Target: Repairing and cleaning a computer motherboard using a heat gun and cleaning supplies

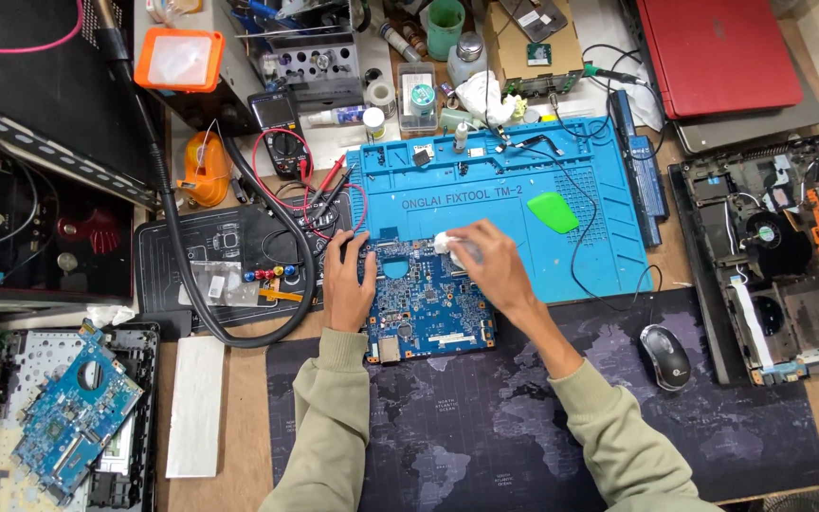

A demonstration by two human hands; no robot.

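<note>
1 blue circuit board (426, 305), component-studded

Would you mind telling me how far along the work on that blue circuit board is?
Done: the circuit board is out of the opened laptop base at the right. In hand: the left hand steadies the board's left edge while the right hand presses a white wad on its top edge. Left: the board lies bare on the blue mat, not back in the base.

Right hand (493, 268) presses perhaps tissue (447, 244) onto circuit board (426, 303).
</note>
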